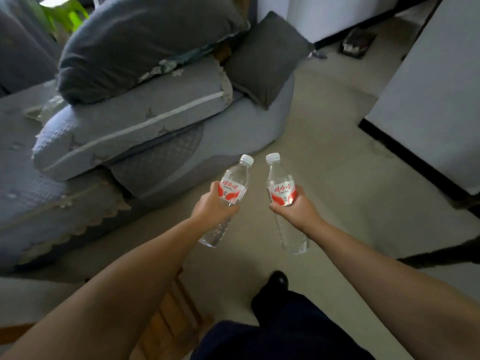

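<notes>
Left clear plastic water bottle with a white cap and red-and-white label [235, 183] and the matching right bottle [280, 180] are both held in the air over the floor, one per hand, in front of the person and just right of the sofa.

Pale beige floor [324, 165] fills the middle of the view. Grey fabric sofa with scalloped trim [39, 198] is at left. On it lies a long blue-grey cushion with a white stripe [124, 120]. A large dark grey pillow [145, 45] rests on top of that. A small dark grey square cushion [267, 61] leans at the sofa's far end. White wall with black skirting [436, 100] is at right. Slatted wooden stool [171, 318] shows below the left forearm, with a black shoe [279, 280] to its right.

Left hand [211, 206] is wrapped round the left bottle at the label, neck tilted up and rightward. Right hand [298, 209] grasps the right bottle at the label, neck tilted slightly leftward. Both caps are on; they are near each other but apart.
</notes>
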`<state>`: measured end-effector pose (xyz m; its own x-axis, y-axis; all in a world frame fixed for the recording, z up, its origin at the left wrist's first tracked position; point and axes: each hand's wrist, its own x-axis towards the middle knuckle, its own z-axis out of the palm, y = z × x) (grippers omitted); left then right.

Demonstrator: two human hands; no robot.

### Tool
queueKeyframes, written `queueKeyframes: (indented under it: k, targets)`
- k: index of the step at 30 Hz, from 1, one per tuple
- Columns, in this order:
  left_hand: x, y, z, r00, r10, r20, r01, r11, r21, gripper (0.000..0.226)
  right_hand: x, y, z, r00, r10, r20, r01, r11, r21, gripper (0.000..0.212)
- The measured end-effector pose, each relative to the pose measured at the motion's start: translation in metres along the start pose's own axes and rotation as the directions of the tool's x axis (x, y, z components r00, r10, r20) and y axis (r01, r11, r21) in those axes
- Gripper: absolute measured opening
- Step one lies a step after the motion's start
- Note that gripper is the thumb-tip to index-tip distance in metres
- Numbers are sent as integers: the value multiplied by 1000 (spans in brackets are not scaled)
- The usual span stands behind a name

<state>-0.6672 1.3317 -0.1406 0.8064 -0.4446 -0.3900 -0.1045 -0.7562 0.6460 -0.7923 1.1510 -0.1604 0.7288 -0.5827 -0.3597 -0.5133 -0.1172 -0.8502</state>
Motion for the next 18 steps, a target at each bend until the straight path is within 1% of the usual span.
queueKeyframes:
  k: [2,3,6,8,11,13,15,17,18]
  targets:
    - [50,54,14,1000,24,15,-24,1000,5,72,48,-7,-44,999,12,-35,-12,1000,14,57]
    - [61,65,14,1000,28,-4,-28,1000,1,71,60,-8,-52,999,9,-46,-8,1000,19,59]
    - [99,98,22,998,64,21,-64,998,11,69,88,-15,-84,995,34,-95,-29,998,51,43]
    - [138,133,31,991,110,75,-115,991,68,67,116,-18,-115,981,66,-182,-50,994,94,40]
    - [192,184,51,968,198,155,-219,967,130,70,155,-10,-154,957,119,-264,-88,988,126,36]
    - [231,218,68,947,255,197,-287,945,158,71,184,-4,-178,926,171,-337,-129,981,143,43]
    - [271,250,86,920,291,264,-340,926,166,72,217,1,-199,905,202,-375,-137,971,194,58]
    - [309,287,100,877,350,330,-419,892,168,68,252,0,-222,876,227,-425,-135,962,236,68]
    - [326,305,104,856,374,356,-453,875,172,66,266,-2,-234,855,245,-458,-139,957,254,70]
